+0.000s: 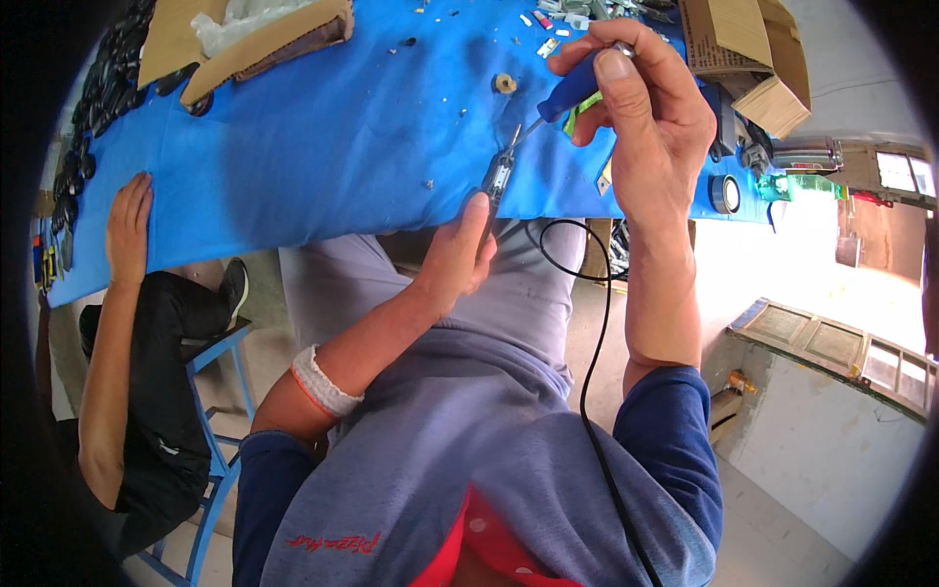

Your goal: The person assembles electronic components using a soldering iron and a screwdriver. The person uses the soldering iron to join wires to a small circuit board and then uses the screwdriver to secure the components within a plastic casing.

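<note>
Blue tablecloth, wide leftward — hands near edge, holding screwdriver, dark piece

Red script-like lettering stands on the left chest of the grey-blue polo shirt, beside its red placket. Small dark lines of print run across a panel of the brown cardboard box at upper right, too small to read.
</note>
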Tool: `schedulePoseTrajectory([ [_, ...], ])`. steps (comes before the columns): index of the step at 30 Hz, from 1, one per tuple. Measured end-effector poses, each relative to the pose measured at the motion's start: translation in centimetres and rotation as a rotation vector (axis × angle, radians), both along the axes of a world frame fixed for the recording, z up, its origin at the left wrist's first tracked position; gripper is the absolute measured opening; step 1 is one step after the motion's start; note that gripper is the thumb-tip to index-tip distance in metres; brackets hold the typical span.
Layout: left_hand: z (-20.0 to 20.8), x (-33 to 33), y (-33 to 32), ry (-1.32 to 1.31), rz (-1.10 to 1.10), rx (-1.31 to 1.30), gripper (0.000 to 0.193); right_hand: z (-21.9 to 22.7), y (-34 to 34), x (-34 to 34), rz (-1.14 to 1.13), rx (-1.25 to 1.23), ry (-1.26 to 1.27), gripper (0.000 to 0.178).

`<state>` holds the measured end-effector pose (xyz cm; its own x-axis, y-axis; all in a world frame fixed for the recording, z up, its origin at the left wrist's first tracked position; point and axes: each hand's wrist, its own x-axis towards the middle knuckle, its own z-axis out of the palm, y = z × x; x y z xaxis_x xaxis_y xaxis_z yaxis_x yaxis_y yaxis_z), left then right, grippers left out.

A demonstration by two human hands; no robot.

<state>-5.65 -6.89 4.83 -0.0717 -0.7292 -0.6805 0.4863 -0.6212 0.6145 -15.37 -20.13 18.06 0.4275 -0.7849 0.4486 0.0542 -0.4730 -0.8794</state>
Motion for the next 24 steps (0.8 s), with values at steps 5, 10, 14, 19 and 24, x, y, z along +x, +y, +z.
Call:
schedulePoseTrajectory([
  [5, 0.0, -0.2, -0.2, -0.038, 0.007, 0.013, 0.063, -0.3, 0.6, 1.0, -0.055, 0.047, -0.124, 0.022],
  [10, 0.4, -0.3, -0.1, -0.055, 0.013, 0.002, 0.063, -1.1, 1.2, 1.3, -0.089, 0.026, -0.13, 0.022],
  [14, 0.1, -0.1, -0.1, -0.04, -0.003, 0.003, 0.064, 0.0, 0.9, 0.9, -0.105, 0.095, -0.02, 0.018],
  [19, -0.5, -1.0, -0.4, -0.089, 0.074, -0.026, 0.064, 0.5, 0.7, 1.2, -0.145, 0.225, -0.093, 0.016],
  [24, -0.2, -0.8, -0.2, -0.064, 0.078, 0.018, 0.063, 0.2, -1.0, 0.0, 0.059, 0.261, -0.041, 0.015],
])
